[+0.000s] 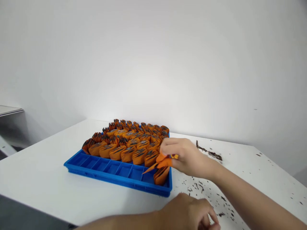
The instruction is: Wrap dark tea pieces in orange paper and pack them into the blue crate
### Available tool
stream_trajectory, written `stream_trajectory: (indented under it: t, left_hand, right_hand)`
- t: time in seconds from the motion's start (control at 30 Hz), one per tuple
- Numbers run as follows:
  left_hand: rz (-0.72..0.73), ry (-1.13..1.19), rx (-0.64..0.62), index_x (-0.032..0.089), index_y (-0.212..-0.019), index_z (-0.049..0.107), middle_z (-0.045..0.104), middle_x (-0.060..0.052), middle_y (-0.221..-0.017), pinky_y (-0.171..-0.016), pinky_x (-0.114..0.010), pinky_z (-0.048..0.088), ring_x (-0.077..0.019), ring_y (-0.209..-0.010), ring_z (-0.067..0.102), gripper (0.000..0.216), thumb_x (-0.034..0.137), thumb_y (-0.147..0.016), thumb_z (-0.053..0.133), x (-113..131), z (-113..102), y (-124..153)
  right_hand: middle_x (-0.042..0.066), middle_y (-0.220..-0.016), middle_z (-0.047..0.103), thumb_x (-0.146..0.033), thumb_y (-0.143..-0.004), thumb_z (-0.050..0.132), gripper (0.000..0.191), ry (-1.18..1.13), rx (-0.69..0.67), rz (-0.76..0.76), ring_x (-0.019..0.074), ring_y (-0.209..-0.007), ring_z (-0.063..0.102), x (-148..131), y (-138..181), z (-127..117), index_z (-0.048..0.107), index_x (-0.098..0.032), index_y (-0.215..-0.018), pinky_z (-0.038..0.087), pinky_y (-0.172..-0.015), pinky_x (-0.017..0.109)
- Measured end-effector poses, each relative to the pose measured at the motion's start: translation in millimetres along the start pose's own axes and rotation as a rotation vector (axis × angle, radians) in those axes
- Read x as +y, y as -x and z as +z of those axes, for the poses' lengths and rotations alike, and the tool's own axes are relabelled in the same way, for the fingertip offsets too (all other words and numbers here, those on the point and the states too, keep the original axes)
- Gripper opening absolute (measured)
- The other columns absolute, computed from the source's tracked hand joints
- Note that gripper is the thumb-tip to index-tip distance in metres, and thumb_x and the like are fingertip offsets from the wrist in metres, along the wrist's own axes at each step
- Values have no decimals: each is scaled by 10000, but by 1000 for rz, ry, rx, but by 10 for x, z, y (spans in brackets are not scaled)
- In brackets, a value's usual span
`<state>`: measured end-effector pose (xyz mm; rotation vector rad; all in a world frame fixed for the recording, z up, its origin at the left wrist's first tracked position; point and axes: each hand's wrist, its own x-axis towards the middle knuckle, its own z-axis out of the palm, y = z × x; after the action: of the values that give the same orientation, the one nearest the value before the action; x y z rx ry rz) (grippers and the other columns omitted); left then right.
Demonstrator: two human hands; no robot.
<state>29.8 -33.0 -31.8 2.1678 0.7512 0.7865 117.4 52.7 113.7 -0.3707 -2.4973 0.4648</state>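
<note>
My right hand (185, 156) is over the near right corner of a blue compartment tray (115, 182). Its thumb and forefinger, with bright orange covers on their tips, pinch a thin, pointed orange packet (149, 169). Just below, an orange bundle (161, 175) stands in the corner compartment. Rows of similar orange bundles (127, 154) with dark top edges fill the tray behind the front row. My left hand (194, 210) is near the bottom of the view, in front of the tray, with curled fingers. The frame edge cuts them off, and I cannot see anything in them.
Dark flakes (222, 214) are scattered over the white table (48, 166) to the right of the tray. A dark brown strip (211, 152) lies farther back. A white wall (153, 64) rises behind the table, and another white surface (11, 110) stands at far left.
</note>
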Motion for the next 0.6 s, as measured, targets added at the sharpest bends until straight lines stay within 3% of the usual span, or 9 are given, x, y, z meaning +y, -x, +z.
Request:
stream_trajectory:
  t: [0.17,0.4,0.6]
  left_hand:
    - [134,-174,-108,199,-1035,727,833,7,-759,-707,-162,566,-127,-636,769,149,307,-933,735,-48,-12,44]
    - [200,-253,-82,230,-1003,715,810,39,-740,-594,-162,502,-118,-615,749,131,335,-957,778,5,-40,58]
    - [229,-290,-67,261,-1025,728,817,53,-750,-576,-210,505,-145,-612,746,118,353,-963,769,-3,-69,59]
  right_hand:
    - [-40,-956,749,39,-781,742,290,94,-284,9,128,-854,684,192,-366,304,767,-236,-867,412,-670,221]
    - [-19,-969,770,-47,-797,751,192,234,-470,-8,144,-897,694,359,-455,496,770,-226,-864,382,-656,231]
    - [-3,-960,797,-141,-843,727,99,429,-582,6,176,-878,678,325,-569,615,762,-233,-851,343,-648,288]
